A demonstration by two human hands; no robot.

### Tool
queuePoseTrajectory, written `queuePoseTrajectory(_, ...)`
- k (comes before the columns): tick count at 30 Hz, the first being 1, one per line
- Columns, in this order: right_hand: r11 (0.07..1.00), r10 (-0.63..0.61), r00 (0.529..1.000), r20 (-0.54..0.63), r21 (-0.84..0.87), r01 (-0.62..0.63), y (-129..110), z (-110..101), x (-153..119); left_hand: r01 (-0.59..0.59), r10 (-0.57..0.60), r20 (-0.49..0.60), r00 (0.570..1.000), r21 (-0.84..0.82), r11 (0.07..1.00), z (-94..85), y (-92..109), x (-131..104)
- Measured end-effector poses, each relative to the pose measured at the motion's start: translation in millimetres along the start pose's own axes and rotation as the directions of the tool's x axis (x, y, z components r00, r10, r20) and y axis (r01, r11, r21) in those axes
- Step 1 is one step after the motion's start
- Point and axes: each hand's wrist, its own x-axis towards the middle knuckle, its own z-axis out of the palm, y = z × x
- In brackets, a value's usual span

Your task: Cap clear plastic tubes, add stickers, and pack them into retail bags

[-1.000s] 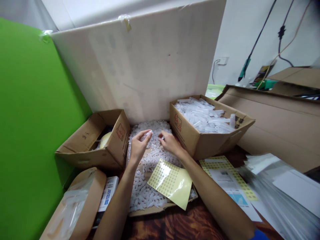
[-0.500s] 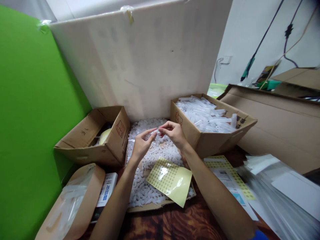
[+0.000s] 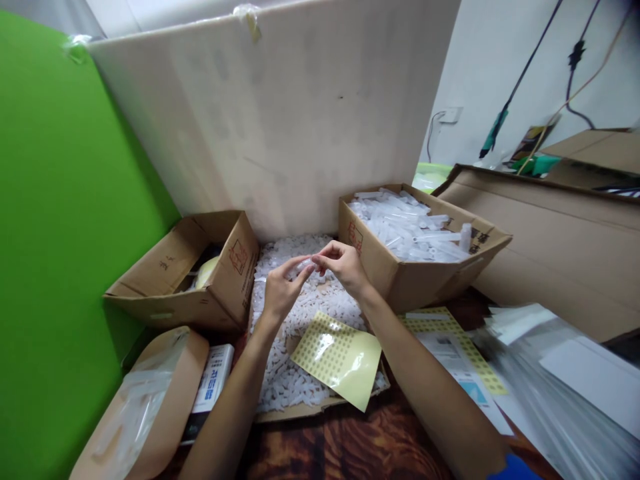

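My left hand (image 3: 283, 288) is closed on a small clear plastic piece (image 3: 303, 267), held between thumb and fingers. Against its right end, the fingertips of my right hand (image 3: 344, 265) are pinched together; whether they grip the same piece or something tiny is hidden. Both hands are above a cardboard tray (image 3: 295, 417) spread with many small white plastic pieces (image 3: 293, 383). A yellow sheet (image 3: 340, 357) with rows of small round stickers lies on the front of the tray, below my hands.
A cardboard box (image 3: 420, 283) of translucent tubes stands right of the tray, another box (image 3: 190, 310) left. A rounded container (image 3: 185, 400) with clear plastic is at front left. Papers (image 3: 465, 373) and plastic bags (image 3: 540, 387) lie at right. A pale panel (image 3: 280, 120) rises behind.
The fingertips of both hands have come slightly closer together at the clear piece. The whole view has shifted a little.
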Motion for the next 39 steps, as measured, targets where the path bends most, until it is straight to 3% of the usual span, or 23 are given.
queuePoseTrajectory(4,0.996,-0.017,0.999,0.044,-0.087,0.021,4,-2,3,0.039,-0.046,-0.059,0.997,-0.111,0.993,-1.1,-1,1)
queuePoseTrajectory(6,0.955,-0.003,0.999,0.052,-0.296,0.019,9,-6,4,0.068,-0.083,-0.095,0.992,-0.144,0.987,-1.7,-1,2)
queuePoseTrajectory(7,0.884,0.019,0.998,0.06,-0.468,0.011,12,-9,4,0.084,-0.102,-0.113,0.988,-0.153,0.985,-1.9,-1,3)
queuePoseTrajectory(9,0.638,0.084,0.994,0.07,-0.77,0.0,20,-15,2,0.111,-0.135,-0.136,0.981,-0.173,0.979,-2.0,-2,4)
queuePoseTrajectory(11,0.43,0.143,0.987,0.072,-0.903,0.004,28,-18,-3,0.14,-0.173,-0.145,0.974,-0.211,0.967,-1.8,-4,4)
queuePoseTrajectory(16,0.227,0.192,0.979,0.065,-0.974,0.02,45,-18,-16,0.254,-0.342,-0.132,0.93,-0.441,0.861,-1.0,-7,6)
queuePoseTrajectory(19,0.191,0.218,0.973,0.08,-0.981,0.038,50,-18,-20,0.318,-0.432,-0.052,0.9,-0.598,0.736,-2.1,-6,7)
queuePoseTrajectory(23,0.265,0.197,0.975,0.105,-0.963,0.05,47,-19,-16,0.343,-0.485,0.007,0.874,-0.717,0.607,-5.2,-4,8)
queuePoseTrajectory(26,0.381,0.124,0.987,0.105,-0.923,0.051,38,-18,-7,0.354,-0.509,0.011,0.861,-0.733,0.582,-7.0,-4,9)
queuePoseTrajectory(27,0.438,0.093,0.991,0.1,-0.898,0.049,34,-16,-3,0.359,-0.512,0.01,0.859,-0.725,0.588,-7.2,-4,9)
queuePoseTrajectory(29,0.653,0.027,0.996,0.084,-0.756,0.046,25,-11,2,0.372,-0.51,0.008,0.86,-0.695,0.616,-6.9,-5,9)
queuePoseTrajectory(31,0.874,-0.03,0.997,0.069,-0.483,0.06,15,-6,4,0.396,-0.499,0.028,0.866,-0.648,0.651,-5.9,-7,8)
queuePoseTrajectory(32,0.935,-0.052,0.997,0.065,-0.347,0.071,11,-4,4,0.413,-0.493,0.048,0.869,-0.618,0.668,-5.1,-8,7)
queuePoseTrajectory(34,0.968,-0.089,0.994,0.071,-0.23,0.103,3,-1,3,0.446,-0.488,0.084,0.869,-0.559,0.699,-3.7,-10,6)
queuePoseTrajectory(39,0.932,-0.154,0.985,0.077,-0.32,0.171,-2,-3,1,0.459,-0.488,0.096,0.868,-0.532,0.712,-1.1,-12,5)
